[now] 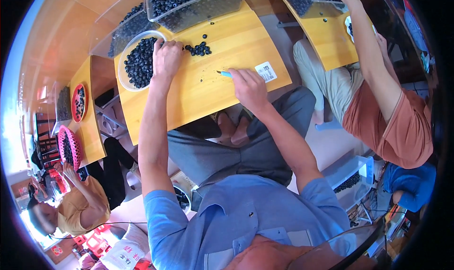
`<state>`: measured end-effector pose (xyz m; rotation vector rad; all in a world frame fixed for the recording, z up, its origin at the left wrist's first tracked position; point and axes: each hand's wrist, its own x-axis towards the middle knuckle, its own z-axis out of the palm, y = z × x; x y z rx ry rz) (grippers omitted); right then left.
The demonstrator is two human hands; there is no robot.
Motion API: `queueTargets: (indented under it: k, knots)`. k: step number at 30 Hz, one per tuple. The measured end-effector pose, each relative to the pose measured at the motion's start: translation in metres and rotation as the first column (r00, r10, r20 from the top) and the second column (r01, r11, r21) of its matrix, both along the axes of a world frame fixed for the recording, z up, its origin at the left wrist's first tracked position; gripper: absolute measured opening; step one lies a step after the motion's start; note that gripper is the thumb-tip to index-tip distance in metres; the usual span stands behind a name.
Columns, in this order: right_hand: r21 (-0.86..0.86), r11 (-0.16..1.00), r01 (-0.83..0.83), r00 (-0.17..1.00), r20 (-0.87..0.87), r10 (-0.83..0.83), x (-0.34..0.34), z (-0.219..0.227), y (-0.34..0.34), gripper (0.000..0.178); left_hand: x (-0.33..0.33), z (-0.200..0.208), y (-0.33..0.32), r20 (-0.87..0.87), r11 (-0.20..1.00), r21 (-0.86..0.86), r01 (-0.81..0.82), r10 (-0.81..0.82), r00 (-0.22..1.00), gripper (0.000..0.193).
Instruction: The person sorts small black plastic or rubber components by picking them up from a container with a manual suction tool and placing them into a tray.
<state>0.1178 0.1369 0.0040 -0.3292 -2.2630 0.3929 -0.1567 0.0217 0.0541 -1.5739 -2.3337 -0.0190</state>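
My left hand (167, 59) is at the right rim of a clear round tub (120, 76) filled with small dark round fruits (138, 64) that look like blueberries. Its fingers are bent together, and anything between them is hidden. Just right of those fingers, a small loose group of the same fruits (201, 49) lies on the yellow wooden table (203, 97). Over the table's right part, my right hand (250, 88) grips a small knife (225, 74) with a teal handle, its dark tip pointing left. Tiny crumbs dot the wood below the tip.
Beyond the tub stands a large clear bin (198, 12) heaped with dark fruits. A white label (266, 72) lies near the right edge. One co-worker (378, 104) sits at another table on the right. On the left another person (82, 204) works beside a pink basket (71, 147).
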Motion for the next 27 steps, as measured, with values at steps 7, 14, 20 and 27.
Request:
queueTargets:
  k: [7, 14, 20, 27]
  knots:
    - [-0.021, 1.000, -0.020, 1.000, 0.014, 0.021, 0.001, 0.001, 0.000, 0.031, 0.071, -0.014, -0.028, 0.721, 0.769, 0.516, -0.377, -0.153, 0.676, 0.026]
    - [-0.005, 1.000, -0.023, 0.999, 0.026, 0.023, -0.001, -0.002, 0.002, 0.032, 0.118, -0.027, -0.033, 0.937, 0.657, 0.320, -0.683, -0.328, 0.124, 0.022]
    - [-0.003, 1.000, -0.009, 0.999, 0.035, 0.009, -0.001, -0.003, 0.001, 0.029, 0.129, -0.040, -0.029, 0.824, 0.599, 0.227, -0.768, -0.538, -0.176, 0.017]
    - [0.004, 1.000, -0.007, 1.000, 0.026, 0.007, -0.001, -0.001, 0.001, 0.028, 0.130, -0.044, -0.027, 0.718, 0.551, 0.223, -0.804, -0.651, -0.247, 0.017]
